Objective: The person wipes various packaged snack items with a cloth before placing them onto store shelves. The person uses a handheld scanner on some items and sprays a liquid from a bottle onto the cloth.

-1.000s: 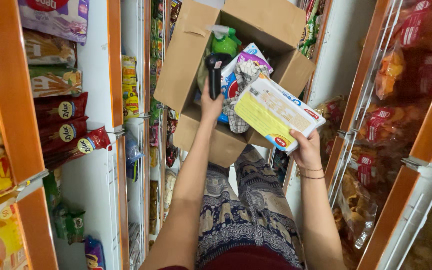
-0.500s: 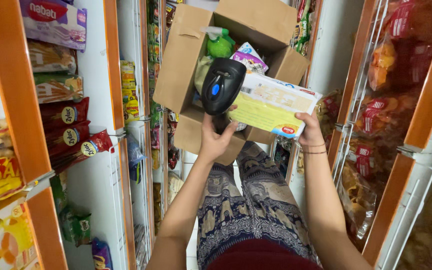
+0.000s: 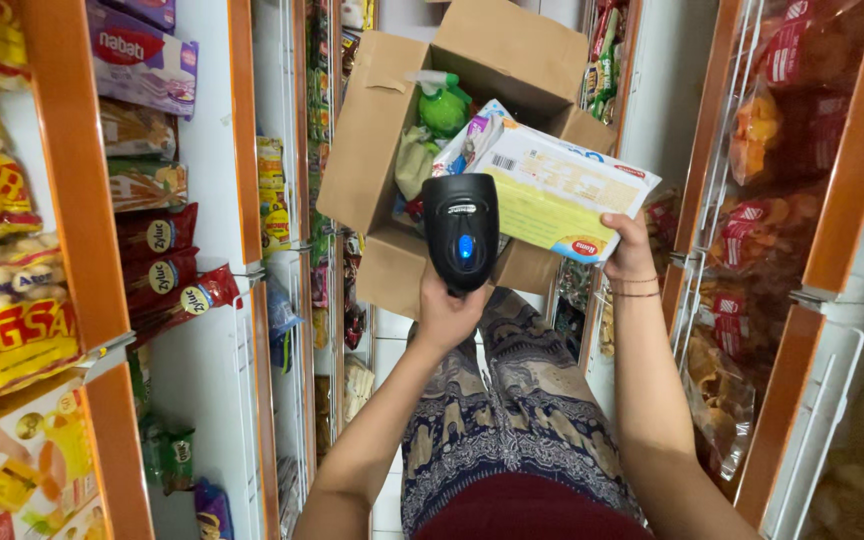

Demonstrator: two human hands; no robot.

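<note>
Both hands were full: my left hand (image 3: pixel 449 312) gripped a black scanner (image 3: pixel 461 232) upright, its blue light facing me, while my right hand (image 3: pixel 628 250) pinched the corner of a flat white and yellow box (image 3: pixel 562 190). That box sat tilted just beside the scanner, over an open cardboard carton (image 3: pixel 372 150) (crammed with packets) between orange-edged shelves (image 3: pixel 72 180) of snacks.

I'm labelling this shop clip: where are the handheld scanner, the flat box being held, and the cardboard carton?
handheld scanner (image 3: pixel 461 232), head view, its black head.
flat box (image 3: pixel 550 195), head view, yellow-and-white face.
cardboard carton (image 3: pixel 362 150), head view, left outer wall.
</note>
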